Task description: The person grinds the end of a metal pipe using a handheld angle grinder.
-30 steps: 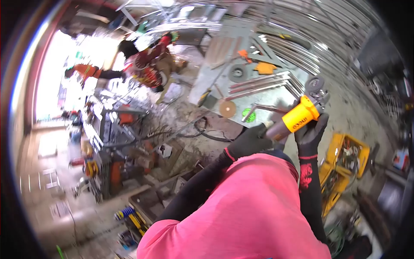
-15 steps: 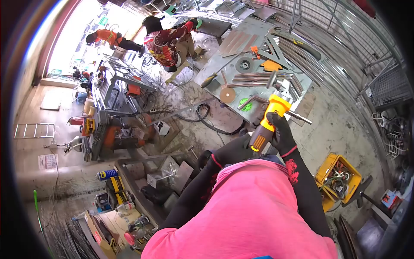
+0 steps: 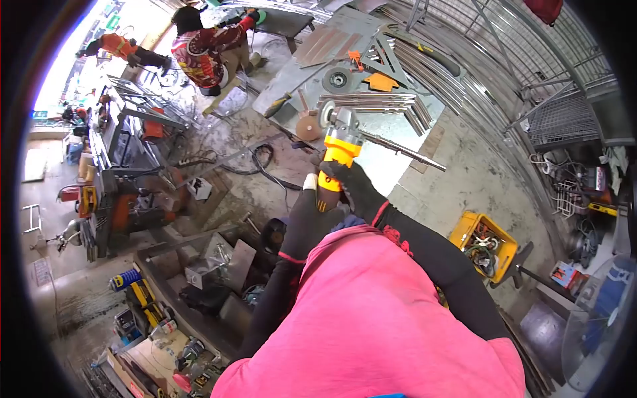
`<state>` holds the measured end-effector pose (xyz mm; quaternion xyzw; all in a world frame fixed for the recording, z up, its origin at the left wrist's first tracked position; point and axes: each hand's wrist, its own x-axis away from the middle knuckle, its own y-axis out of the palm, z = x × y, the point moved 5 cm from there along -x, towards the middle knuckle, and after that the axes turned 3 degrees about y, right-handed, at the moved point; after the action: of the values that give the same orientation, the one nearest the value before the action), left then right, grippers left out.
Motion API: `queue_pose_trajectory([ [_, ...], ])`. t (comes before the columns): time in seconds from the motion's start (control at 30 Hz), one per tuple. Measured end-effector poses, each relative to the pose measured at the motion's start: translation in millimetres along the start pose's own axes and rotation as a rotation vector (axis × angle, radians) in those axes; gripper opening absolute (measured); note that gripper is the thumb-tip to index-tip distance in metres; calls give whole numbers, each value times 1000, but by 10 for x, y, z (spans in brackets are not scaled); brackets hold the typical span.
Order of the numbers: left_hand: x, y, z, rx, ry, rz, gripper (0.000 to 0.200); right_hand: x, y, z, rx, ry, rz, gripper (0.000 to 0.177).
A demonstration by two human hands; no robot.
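A yellow angle grinder [image 3: 341,151] is held out in front of me, its metal head and disc [image 3: 327,114] pointing away. My right hand [image 3: 350,179], in a black glove, is closed round the body just behind the head. Lower down, my left hand [image 3: 309,211] wraps the rear of the body from the other side, a pale thumb tip showing. To the right of the head, a slim metal bar [image 3: 405,151] sticks out over the worktable. Behind the grinder, the metal worktable [image 3: 415,138] carries a brown disc [image 3: 308,128] and several metal strips [image 3: 378,101].
A grinding wheel [image 3: 337,80] and an orange tool [image 3: 381,82] lie farther back on the table. A yellow crate [image 3: 499,247] of cables stands at right. Left are a black hose [image 3: 265,162] and cluttered racks. Two people [image 3: 199,53] work beyond the table.
The whole view has shifted, so the table and crate appear farther left. My left hand has come up onto the rear of the grinder, and the green disc on the table is now hidden.
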<state>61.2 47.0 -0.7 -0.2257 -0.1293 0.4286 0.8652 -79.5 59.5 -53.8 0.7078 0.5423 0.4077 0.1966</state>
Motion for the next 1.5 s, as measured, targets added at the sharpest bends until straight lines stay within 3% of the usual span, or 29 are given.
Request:
queue_pose_trajectory([
  [0.07, -92, 57, -39, -200, -145, -14, 67, 11, -42, 49, 209, 22, -14, 30],
  [0.1, -81, 43, 14, -217, -64, 40, 58, 22, -82, 60, 226, 28, 9, 30],
  [0.17, -65, 67, 19, -170, -63, 54, 59, 65, -78, 74, 434, 79, 58, 39],
  [0.27, -130, 151, -48, -95, -68, 82, 62, 140, -67, 26, 514, 82, 86, 41],
  [0.4, -209, 238, -254, -43, -130, 76, 53, 261, -98, -90, 646, 239, 161, 43],
  [0.47, -303, 294, -321, 343, -154, -32, 49, 312, -157, -109, 582, 202, 84, 49],
  [0.53, -343, 242, -312, 379, -171, -55, 46, 504, -186, -383, 751, 88, 30, 55],
  [0.6, -340, 184, -287, 493, -224, 17, 44, 754, -754, -602, 965, 7, 279, 63],
  [0.67, -294, 112, -124, 545, -258, 42, 42, 1002, -1105, -1119, 1300, -152, 502, 52],
  [0.73, -228, 27, -97, 735, -309, -7, 40, 1124, -1780, -1425, 1686, -511, 572, 54],
  [0.77, -143, 55, -368, 799, -351, -30, 42, 1120, -1898, -1526, 1731, -420, 627, 55],
  [0.8, -188, 67, -210, 765, -356, -31, 42, 1123, -2026, -1613, 1768, -326, 682, 56],
  [0.87, -303, 113, 117, 789, -350, 28, 36, 1025, -2221, -1637, 1709, -348, 626, 58],
  [0.93, -289, 157, -23, 638, -364, -67, 34, 881, -2247, -1583, 1624, -126, 484, 58],
  [1.0, -216, 230, 39, 495, -501, -55, 35, 821, -2372, -1457, 1580, -152, 442, 53],
  [1.03, -221, 226, 91, 238, -485, -45, 40, 753, -2426, -1393, 1570, -216, 400, 50],
  [1.07, -243, 271, 186, 207, -494, -46, 40, 687, -2484, -1335, 1560, -282, 365, 47],
  [1.1, -263, 300, 344, 37, -435, -42, 43, 672, -2500, -1310, 1606, -400, 359, 45],
  [1.2, -350, 386, 773, -422, -363, -186, 60, 620, -2613, -1265, 1694, -368, 279, 47],
  [1.3, -349, 367, 588, -395, -241, -223, 64, 566, -2612, -1336, 1725, -313, 308, 52],
  [1.33, -419, 386, 632, -602, -120, -294, 66, 564, -2599, -1344, 1747, -293, 315, 52],
  [1.37, -455, 410, 682, -801, 3, -364, 68, 582, -2608, -1342, 1710, -401, 299, 52],
  [1.5, -679, 469, 602, -921, 183, -527, 72, 563, -2672, -1277, 1858, -352, 275, 54],
])
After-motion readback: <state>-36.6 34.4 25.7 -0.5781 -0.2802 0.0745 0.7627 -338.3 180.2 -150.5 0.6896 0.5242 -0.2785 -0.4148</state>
